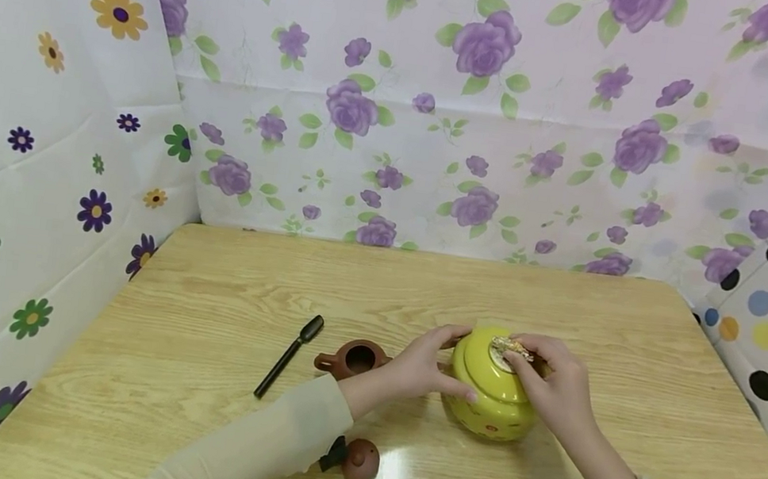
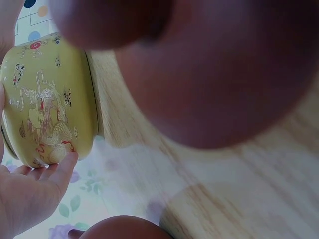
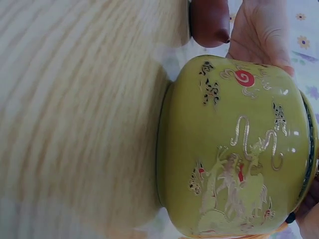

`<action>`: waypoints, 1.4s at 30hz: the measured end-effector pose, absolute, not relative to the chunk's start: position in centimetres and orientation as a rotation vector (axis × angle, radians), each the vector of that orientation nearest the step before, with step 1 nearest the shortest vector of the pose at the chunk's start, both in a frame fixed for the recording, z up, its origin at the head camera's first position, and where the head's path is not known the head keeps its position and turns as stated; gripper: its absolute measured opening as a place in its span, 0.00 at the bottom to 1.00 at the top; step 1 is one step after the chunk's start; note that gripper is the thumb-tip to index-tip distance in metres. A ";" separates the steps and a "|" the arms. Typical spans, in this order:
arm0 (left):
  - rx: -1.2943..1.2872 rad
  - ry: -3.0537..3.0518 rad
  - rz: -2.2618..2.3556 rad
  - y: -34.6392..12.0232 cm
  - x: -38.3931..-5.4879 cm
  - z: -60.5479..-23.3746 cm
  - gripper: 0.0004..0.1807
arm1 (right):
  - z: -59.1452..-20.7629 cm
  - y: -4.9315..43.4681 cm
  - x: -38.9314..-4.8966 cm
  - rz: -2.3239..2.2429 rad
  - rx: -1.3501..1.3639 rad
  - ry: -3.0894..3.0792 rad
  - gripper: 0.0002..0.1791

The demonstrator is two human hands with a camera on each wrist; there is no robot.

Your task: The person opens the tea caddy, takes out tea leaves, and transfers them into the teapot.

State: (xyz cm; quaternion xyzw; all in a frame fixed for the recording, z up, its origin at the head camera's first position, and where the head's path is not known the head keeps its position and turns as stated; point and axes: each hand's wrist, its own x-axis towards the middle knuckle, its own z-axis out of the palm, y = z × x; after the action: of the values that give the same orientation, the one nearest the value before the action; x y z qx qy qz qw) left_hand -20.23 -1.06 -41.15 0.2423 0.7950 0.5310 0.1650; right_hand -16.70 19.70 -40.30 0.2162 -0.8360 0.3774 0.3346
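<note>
A round yellow ceramic jar (image 1: 487, 421) with a dragon pattern stands on the table, right of centre. My left hand (image 1: 419, 365) holds its left side, thumb at the front and fingers round the back. With my right hand (image 1: 559, 382) I pinch the ornate knob (image 1: 511, 349) on top of the yellow lid (image 1: 480, 355). The lid sits on the jar's mouth. In the right wrist view the jar (image 3: 234, 149) hides most of my right hand. The left wrist view has the jar (image 2: 50, 104) with my left fingers against its side.
A brown clay teapot (image 1: 338, 363), lidless, stands left of the jar, partly behind my left forearm. Its small round lid (image 1: 362, 464) lies nearer the front edge. Further left lies a black scoop-ended tool (image 1: 284, 363). Flowered cloths (image 1: 423, 156) hang behind and beside the table.
</note>
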 end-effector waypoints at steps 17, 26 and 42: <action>0.696 2.257 1.526 -1.0 -20.2 -41.5 0.51 | -41.5 19.3 -16.7 1.100 0.569 -2.031 0.17; 0.693 2.258 1.537 -1.0 -20.1 -41.5 0.51 | -41.8 19.3 -16.9 1.057 0.567 -1.993 0.17; 0.658 2.196 1.597 -0.8 -20.1 -41.4 0.51 | -39.5 20.3 -16.4 1.114 0.475 -2.024 0.16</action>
State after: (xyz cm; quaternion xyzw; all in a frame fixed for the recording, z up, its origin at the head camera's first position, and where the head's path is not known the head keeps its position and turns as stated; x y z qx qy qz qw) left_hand -20.14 -0.80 -41.42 0.2319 0.7741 0.5631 0.1730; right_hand -16.35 20.26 -39.49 0.1861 -0.7932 0.4365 0.3816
